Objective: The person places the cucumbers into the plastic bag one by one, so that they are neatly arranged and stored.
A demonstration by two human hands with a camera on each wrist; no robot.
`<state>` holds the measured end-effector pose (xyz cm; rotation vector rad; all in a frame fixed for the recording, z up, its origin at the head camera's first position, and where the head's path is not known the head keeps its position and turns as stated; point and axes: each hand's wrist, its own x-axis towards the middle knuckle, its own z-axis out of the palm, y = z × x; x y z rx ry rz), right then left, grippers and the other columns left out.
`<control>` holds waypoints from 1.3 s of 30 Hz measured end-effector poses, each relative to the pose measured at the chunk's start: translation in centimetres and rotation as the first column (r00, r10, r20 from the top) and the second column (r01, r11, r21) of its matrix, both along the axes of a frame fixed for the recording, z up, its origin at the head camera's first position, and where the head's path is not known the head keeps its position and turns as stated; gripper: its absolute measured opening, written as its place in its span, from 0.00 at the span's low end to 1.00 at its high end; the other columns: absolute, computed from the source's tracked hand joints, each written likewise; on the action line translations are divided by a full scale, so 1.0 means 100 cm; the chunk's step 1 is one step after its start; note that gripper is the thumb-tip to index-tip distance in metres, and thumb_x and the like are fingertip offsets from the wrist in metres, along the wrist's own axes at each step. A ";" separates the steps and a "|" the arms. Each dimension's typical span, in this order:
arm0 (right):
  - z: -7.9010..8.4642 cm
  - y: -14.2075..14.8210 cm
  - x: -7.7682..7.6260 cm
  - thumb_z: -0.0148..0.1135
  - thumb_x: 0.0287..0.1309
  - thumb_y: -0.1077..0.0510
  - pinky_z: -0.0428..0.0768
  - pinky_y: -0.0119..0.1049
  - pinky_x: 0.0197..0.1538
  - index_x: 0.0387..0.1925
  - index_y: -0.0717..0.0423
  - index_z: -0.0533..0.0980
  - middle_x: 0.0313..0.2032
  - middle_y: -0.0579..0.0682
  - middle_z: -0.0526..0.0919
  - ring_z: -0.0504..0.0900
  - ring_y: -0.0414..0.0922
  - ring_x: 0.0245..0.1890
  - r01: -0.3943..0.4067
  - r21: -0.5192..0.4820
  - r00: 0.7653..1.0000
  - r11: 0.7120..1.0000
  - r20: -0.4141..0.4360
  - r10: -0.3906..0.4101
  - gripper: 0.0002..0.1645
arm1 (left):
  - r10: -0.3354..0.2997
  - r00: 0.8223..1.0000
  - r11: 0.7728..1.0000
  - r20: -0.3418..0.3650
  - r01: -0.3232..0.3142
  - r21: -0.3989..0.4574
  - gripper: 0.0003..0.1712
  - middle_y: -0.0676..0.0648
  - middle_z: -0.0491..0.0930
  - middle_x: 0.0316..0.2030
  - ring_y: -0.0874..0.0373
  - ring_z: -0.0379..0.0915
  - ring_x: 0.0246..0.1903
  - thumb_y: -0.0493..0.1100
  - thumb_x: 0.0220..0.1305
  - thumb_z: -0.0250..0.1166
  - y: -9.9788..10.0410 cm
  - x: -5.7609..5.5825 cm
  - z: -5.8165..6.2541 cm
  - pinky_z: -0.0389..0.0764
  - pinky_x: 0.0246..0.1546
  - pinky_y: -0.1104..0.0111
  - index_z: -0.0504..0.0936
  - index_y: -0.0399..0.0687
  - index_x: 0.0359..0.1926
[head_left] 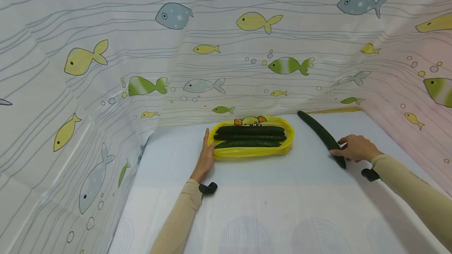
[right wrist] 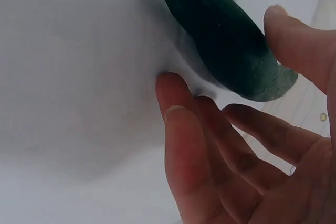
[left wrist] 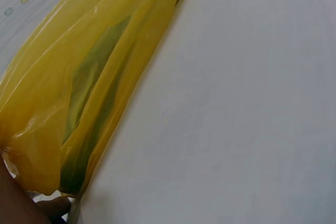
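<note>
Several dark green cucumbers (head_left: 249, 130) lie side by side in a yellow plastic bag (head_left: 247, 152) whose mouth faces up. My left hand (head_left: 205, 162) rests against the bag's left end, fingers fairly straight along its edge. In the left wrist view, thin yellow plastic (left wrist: 42, 124) covers a cucumber, and part of the hand (left wrist: 31, 203) shows at the bag's end. A separate long cucumber (head_left: 319, 130) lies slanted to the right of the bag. My right hand (head_left: 358, 148) straddles its near end; in the right wrist view the thumb is beside the cucumber (right wrist: 226, 40), the spread fingers apart from it.
A white table (head_left: 247, 191) with pale arch patterns bears everything. Fish-printed sheeting (head_left: 226, 62) hangs as walls behind and on both sides. A tan strip (head_left: 335, 110) runs along the table's back edge at the right. Both wrists wear small black devices (head_left: 208, 188).
</note>
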<state>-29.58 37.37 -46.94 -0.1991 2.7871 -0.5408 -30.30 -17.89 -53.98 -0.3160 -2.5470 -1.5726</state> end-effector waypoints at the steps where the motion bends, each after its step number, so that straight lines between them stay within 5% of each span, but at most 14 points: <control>1: -0.002 0.000 0.000 0.69 0.64 0.32 0.82 0.42 0.27 0.65 0.82 0.69 0.40 0.65 0.90 0.86 0.45 0.23 0.005 -0.008 1.000 1.000 -0.002 -0.005 0.56 | 0.000 1.000 1.000 -0.002 0.000 0.004 0.38 0.47 0.34 0.87 0.46 0.32 0.86 0.45 0.84 0.36 0.000 0.000 0.000 0.39 0.84 0.45 0.34 0.51 0.87; 21: -0.014 -0.015 0.002 0.75 0.59 0.40 0.85 0.45 0.32 0.60 0.88 0.69 0.46 0.76 0.86 0.87 0.46 0.26 0.059 -0.012 0.996 0.998 -0.065 -0.060 0.54 | 0.001 1.000 1.000 -0.006 -0.001 0.020 0.39 0.43 0.35 0.87 0.40 0.33 0.85 0.46 0.83 0.37 -0.003 0.000 -0.004 0.40 0.83 0.39 0.35 0.47 0.87; 30: -0.003 -0.026 0.004 0.66 0.67 0.52 0.86 0.44 0.29 0.60 0.89 0.68 0.49 0.83 0.80 0.88 0.50 0.25 0.134 -0.014 0.991 0.991 -0.024 -0.134 0.41 | 0.006 1.000 1.000 0.000 -0.006 0.011 0.38 0.45 0.34 0.87 0.43 0.32 0.86 0.46 0.84 0.35 -0.003 0.000 -0.003 0.39 0.84 0.42 0.34 0.50 0.87; 39: 0.004 -0.030 0.005 0.66 0.65 0.57 0.85 0.47 0.31 0.64 0.83 0.70 0.57 0.84 0.77 0.86 0.57 0.33 0.126 -0.015 0.991 0.992 -0.047 -0.127 0.36 | 0.003 1.000 1.000 0.010 -0.003 0.014 0.38 0.48 0.34 0.87 0.46 0.31 0.86 0.46 0.85 0.36 -0.002 0.000 0.000 0.39 0.84 0.44 0.34 0.53 0.87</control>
